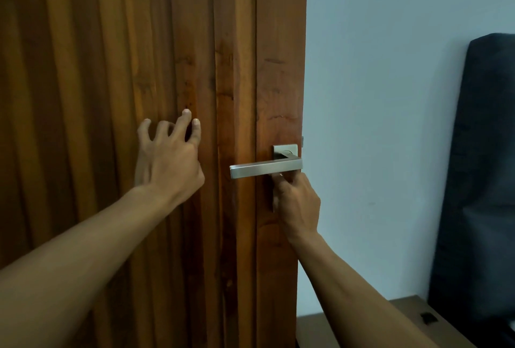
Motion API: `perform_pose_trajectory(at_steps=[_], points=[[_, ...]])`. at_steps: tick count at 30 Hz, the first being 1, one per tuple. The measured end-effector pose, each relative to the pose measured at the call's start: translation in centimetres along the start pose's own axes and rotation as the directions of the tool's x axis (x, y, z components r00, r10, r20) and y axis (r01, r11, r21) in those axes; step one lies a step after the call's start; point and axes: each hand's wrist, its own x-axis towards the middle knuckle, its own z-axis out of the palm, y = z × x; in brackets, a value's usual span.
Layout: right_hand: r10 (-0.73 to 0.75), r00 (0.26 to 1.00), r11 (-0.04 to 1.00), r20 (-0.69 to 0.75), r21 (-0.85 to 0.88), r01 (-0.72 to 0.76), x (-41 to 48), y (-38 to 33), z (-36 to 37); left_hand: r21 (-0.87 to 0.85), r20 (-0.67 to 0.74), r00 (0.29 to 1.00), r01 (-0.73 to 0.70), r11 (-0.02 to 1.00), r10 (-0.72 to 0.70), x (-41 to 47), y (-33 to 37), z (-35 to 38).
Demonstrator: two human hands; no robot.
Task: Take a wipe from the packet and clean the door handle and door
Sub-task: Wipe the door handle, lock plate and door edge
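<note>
Door handle (264,168): brushed-metal lever, horizontal, mounted on a square plate near the right edge of the wooden door (195,41). Handling judgement: rigid and smooth, likely slippery once wet. The lever probably pivots under downward load, so wipe along the bar with light pressure, supporting it from below. The door is stiff, with ribbed vertical boards, and the grooves probably need strokes along the grain. Right grip (296,202) sits directly beneath the lever, fingers curled; whether it encloses a wipe cannot be determined. Left grip (170,161) is released, fingers splayed and bent, fingertips against the door left of the lever. Wipe packet: not in view. Pale wall (390,96) and dark padded panel (487,180) lie to the right.
</note>
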Motion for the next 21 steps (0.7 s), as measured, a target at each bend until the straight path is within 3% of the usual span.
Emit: perform_pose_trajectory(at_steps=[6,9,12,21], points=[[-0.044,0.995,0.999,-0.089,-0.003,0.044,-0.3,0.5,0.7,0.041,-0.002,0.999,-0.033,0.999,0.033,0.2,-0.7,0.0],[0.064,0.990,0.993,-0.124,0.107,-0.051,-0.3,0.8,0.1,0.025,-0.009,0.999,-0.032,0.999,0.033,0.2,-0.7,0.0],[0.027,0.991,0.996,-0.130,0.089,-0.015,-0.1,1.5,-0.3,0.007,-0.010,1.000,-0.021,1.000,0.021,0.2,-0.4,0.1],[0.152,0.982,0.965,-0.108,0.232,-0.124,1.5,2.5,-1.8,-0.004,0.011,1.000,0.004,1.000,-0.004,0.2,-0.2,-0.2]])
